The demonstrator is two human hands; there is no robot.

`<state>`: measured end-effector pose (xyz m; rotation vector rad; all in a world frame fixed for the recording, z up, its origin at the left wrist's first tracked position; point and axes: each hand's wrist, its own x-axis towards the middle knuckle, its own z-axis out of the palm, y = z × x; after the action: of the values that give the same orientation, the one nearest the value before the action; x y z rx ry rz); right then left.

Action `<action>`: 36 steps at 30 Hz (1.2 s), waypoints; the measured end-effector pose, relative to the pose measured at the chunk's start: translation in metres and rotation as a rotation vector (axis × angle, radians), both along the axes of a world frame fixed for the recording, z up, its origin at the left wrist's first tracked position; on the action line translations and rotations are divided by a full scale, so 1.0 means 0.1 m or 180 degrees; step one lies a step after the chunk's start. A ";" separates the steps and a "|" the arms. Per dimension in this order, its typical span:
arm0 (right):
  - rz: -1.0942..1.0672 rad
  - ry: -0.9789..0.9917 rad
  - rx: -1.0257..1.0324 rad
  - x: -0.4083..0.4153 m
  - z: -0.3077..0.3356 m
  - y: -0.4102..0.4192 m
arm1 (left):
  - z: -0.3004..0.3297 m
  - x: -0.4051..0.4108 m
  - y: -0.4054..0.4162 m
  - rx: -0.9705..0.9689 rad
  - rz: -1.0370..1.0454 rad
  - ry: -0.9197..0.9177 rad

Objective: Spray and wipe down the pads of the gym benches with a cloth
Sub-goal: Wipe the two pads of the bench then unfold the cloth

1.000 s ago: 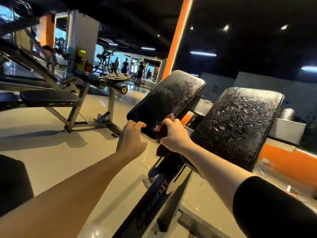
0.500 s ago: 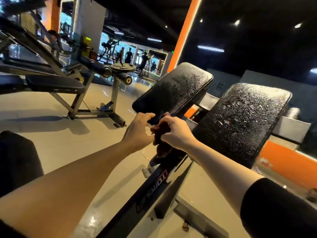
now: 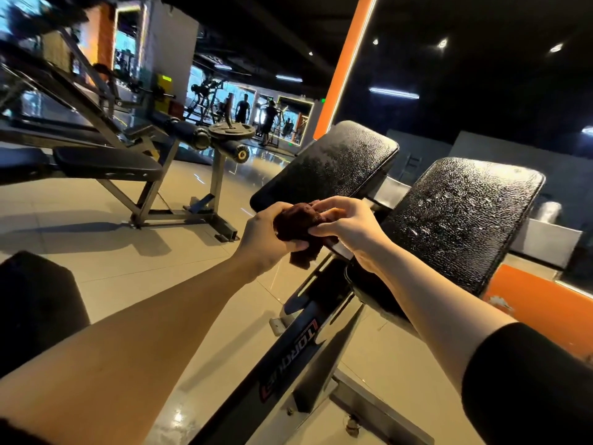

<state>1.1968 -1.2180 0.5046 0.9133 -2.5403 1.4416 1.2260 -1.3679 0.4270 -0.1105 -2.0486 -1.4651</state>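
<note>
While both hands meet in front of two angled black pads, a crumpled dark reddish cloth [image 3: 300, 228] is bunched between them. Curled fingers of the left hand [image 3: 268, 240] close around the cloth from below and the side, and the right hand [image 3: 351, 231] pinches its upper edge between thumb and fingertips. This bundle hovers at the lower corner of the left pad [image 3: 327, 168], touching or just beside it; which one is unclear. Beside that sits the right pad [image 3: 462, 220], beaded all over with spray droplets, while the left pad looks wet mostly toward its top. Beneath the hands runs the machine's slanted frame [image 3: 288, 358]. Another bench [image 3: 106, 165] stands well apart on the tiled floor [image 3: 96, 252]. As a judgement, the cloth is being regathered before wiping. Risks: a balled cloth may smear liquid instead of lifting it, droplets may run down onto the frame or floor, and a loose pinch could drop the cloth.
</note>
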 end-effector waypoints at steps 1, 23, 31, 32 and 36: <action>-0.0032 0.0097 0.0014 0.01 0.00 0.00 | 0.02 0.01 0.00 0.0078 -0.0025 0.0020; -0.1843 0.1174 -0.0087 -0.68 0.37 0.08 | -0.13 -0.19 0.07 -0.0951 0.0529 0.0032; -0.1500 0.1471 0.0892 -0.43 -0.13 -0.15 | -0.22 -0.20 0.01 -0.0774 0.0467 -0.0403; -0.1430 0.1535 0.0988 -0.35 -0.23 -0.19 | -0.23 -0.20 0.01 -0.0733 0.0450 -0.0443; -0.0931 0.1584 0.1279 -0.06 -0.53 -0.24 | -0.23 -0.14 0.03 -0.0627 0.0388 -0.0532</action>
<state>1.1907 -1.2418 0.4518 0.7734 -2.4626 0.5454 1.2118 -1.3649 0.4037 0.0591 -2.2888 -1.2326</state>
